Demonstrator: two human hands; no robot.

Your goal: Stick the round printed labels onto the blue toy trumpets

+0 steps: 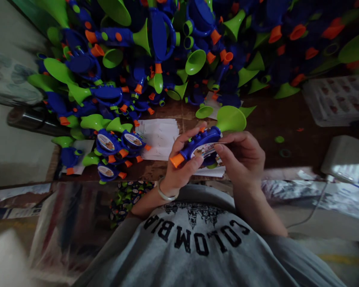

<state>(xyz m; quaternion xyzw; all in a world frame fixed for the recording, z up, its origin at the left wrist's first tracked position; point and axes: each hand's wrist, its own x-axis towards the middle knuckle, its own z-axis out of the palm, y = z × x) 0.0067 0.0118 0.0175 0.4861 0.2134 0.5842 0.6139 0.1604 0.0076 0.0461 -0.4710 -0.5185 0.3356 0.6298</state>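
A blue plastic toy trumpet [208, 137] with a green bell and an orange mouthpiece is held over the table's near edge. My left hand [184, 155] is closed around its mouthpiece end, the thumb on its front. An oval printed sticker [204, 150] lies along the trumpet's flat side. Its right end is pinched between the thumb and forefinger of my right hand [242, 157]. Whether that end is stuck down, I cannot tell. White sheets [211, 171] show below the trumpet.
A large heap of similar toy trumpets [161, 40] covers the back of the table. Several trumpets with oval stickers [106, 141] sit at the left, beside a stack of white paper [158, 137]. Bagged printed sheets [341, 97] and a white box with a cable [344, 155] are at the right.
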